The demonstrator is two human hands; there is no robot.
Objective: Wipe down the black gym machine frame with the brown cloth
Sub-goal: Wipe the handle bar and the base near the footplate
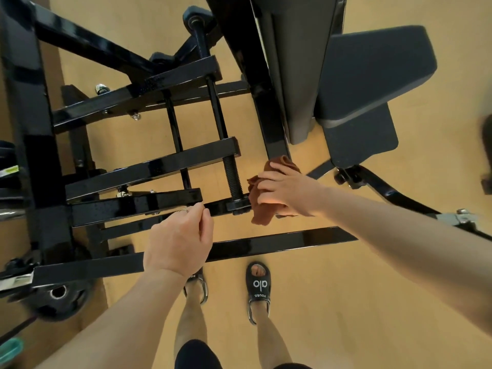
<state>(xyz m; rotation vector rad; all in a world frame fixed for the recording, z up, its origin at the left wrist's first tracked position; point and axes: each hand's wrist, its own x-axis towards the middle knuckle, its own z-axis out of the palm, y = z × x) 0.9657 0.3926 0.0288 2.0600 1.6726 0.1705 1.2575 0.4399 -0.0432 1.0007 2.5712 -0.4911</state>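
The black gym machine frame [149,166] fills the left and middle of the head view, with several glossy square bars and a threaded rod. My right hand [287,189] holds the crumpled brown cloth [262,209] against the frame where the threaded rod meets its lower bracket and a sloping bar ends. My left hand [178,238] hovers with loosely curled fingers beside the end of a short black bar, holding nothing; a ring shows on one finger.
A dark padded seat and backrest [364,83] stand at the upper right. A long black floor bar [279,242] runs in front of my sandalled feet [258,286]. A weight plate [61,296] lies at the lower left. The floor is tan.
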